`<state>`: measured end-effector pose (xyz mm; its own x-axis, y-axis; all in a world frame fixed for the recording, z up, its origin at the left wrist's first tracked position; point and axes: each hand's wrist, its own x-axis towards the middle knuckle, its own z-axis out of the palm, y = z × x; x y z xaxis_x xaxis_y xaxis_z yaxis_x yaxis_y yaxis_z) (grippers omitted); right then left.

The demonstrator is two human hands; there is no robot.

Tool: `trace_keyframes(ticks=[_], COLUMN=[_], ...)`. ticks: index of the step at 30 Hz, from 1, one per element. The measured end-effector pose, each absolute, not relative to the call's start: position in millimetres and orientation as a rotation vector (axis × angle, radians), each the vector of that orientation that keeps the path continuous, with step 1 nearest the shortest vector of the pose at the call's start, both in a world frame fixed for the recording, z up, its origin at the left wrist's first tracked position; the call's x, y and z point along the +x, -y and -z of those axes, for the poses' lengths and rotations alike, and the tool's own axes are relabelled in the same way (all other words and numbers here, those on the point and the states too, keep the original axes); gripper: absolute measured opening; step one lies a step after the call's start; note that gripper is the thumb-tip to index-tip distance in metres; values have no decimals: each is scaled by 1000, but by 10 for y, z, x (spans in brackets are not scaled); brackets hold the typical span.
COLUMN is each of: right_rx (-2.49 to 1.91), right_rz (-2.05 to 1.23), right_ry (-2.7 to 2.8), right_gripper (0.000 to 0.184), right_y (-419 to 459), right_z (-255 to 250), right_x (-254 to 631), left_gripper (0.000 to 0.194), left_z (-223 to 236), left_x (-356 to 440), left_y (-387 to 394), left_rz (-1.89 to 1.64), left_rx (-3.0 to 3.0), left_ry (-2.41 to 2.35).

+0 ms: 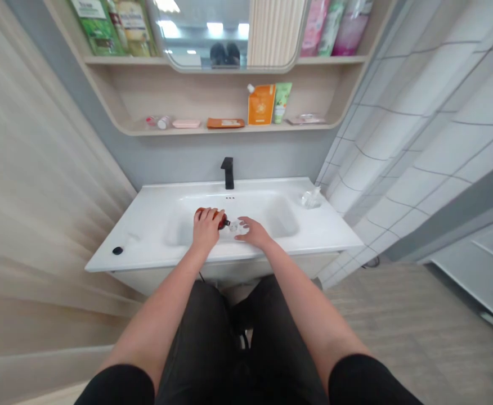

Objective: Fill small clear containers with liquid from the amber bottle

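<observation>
The left hand [206, 229] wraps a reddish-brown bottle [216, 217] lying on its side over the middle of the white washbasin [157, 219], its long axis across the basin, dark neck pointing right toward the open, loosely spread right hand [252, 233] beside a small clear object [235, 228].

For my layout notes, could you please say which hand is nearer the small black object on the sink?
The left hand is nearer the small black object, resting to its right on a red-brown bottle; the right hand is beyond that bottle.

White ceramic vanity top [145, 236], black faucet [228, 173], clear glass item [311, 198], small black object [117, 251]
</observation>
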<state>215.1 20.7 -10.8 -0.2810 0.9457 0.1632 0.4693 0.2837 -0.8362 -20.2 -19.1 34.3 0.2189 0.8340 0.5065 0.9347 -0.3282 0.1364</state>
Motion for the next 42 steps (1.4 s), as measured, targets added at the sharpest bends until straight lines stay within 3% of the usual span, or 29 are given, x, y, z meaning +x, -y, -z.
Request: trace_keyframes(ticks=[42], right_rx=[-1293], right_rz=[-873], right_ry=[1901], right_gripper=[83], right_y=[-109], right_z=[-35], right_x=[2130], left_gripper=[65], left_z=[-320], left_x=[-193], left_y=[204], left_rz=[700], left_rx=[-2235], left_ry=[1629])
